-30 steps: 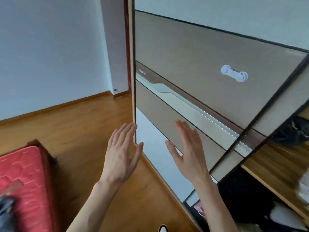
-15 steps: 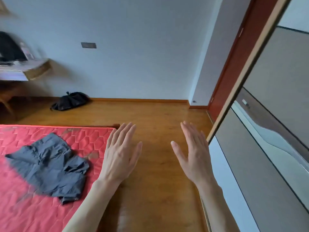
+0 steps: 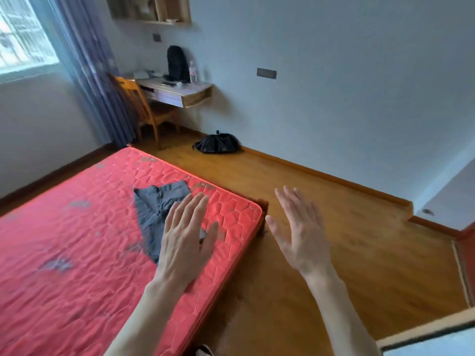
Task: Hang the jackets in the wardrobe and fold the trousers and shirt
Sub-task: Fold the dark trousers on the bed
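Note:
A crumpled dark grey pair of trousers [image 3: 154, 209] lies on the red mattress [image 3: 77, 240], near its far right corner. My left hand [image 3: 186, 237] is raised in front of me with straight, spread fingers, and it hides the near part of the garment. Over the wooden floor to the right, my right hand [image 3: 300, 235] is held up the same way, fingers straight and empty. Neither hand touches anything. Only the wardrobe's light edge [image 3: 424, 335] shows, at the bottom right.
A wall-mounted desk [image 3: 180, 91] with a black backpack [image 3: 177, 62] and a bottle stands at the back, a wooden chair [image 3: 144, 109] beside it. A black bag [image 3: 216, 143] lies on the wooden floor [image 3: 359, 240] by the wall. Curtain and window are at left.
The view has swung left, away from the wardrobe door to the bed and desk. Both hands stay raised and open in front of me; the trousers have come into view under my left hand.

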